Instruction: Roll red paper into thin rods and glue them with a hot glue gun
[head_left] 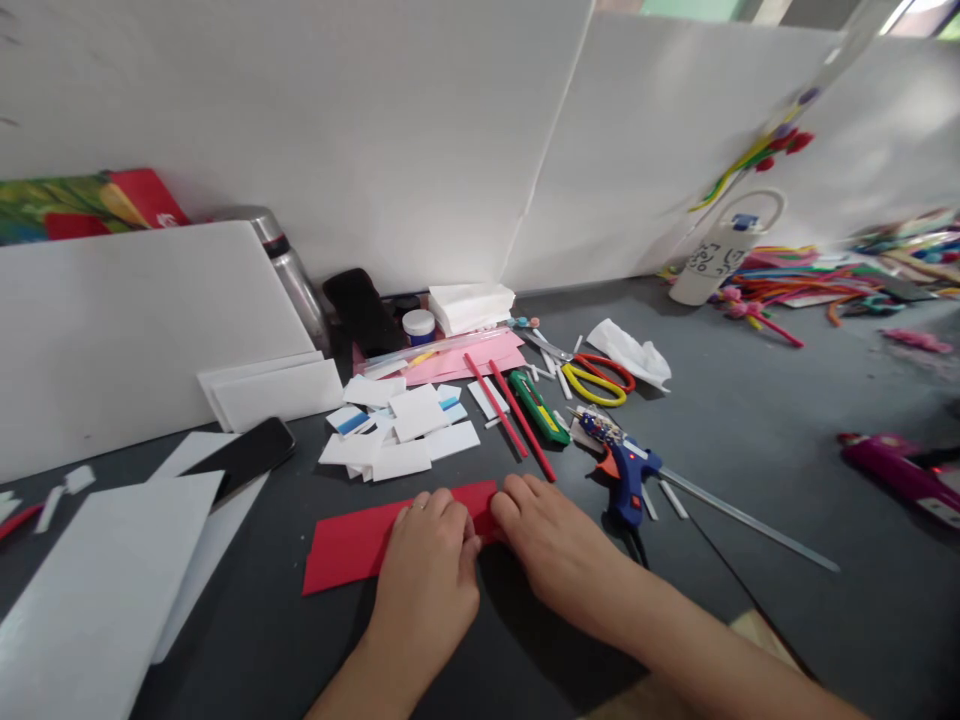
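Observation:
A long strip of red paper [349, 545], which looks folded lengthwise, lies on the dark table in front of me. My left hand [431, 560] presses on its middle, fingers curled over the far edge. At the strip's right end, my right hand [536, 530] is closed on it with bent fingers. The undersides of both hands and the fingertips are partly hidden. Just beyond the strip lie two thin red sticks [498, 405] and a pile of white card pieces [412, 415].
Right of my hands lies a blue glue gun [630, 475] with a long glue stick. Near it are a green box cutter [538, 405] and yellow-and-red scissors [600, 380]. White boards [105, 580] and a phone [247, 455] lie left. A white tumbler [716, 260] stands at the back.

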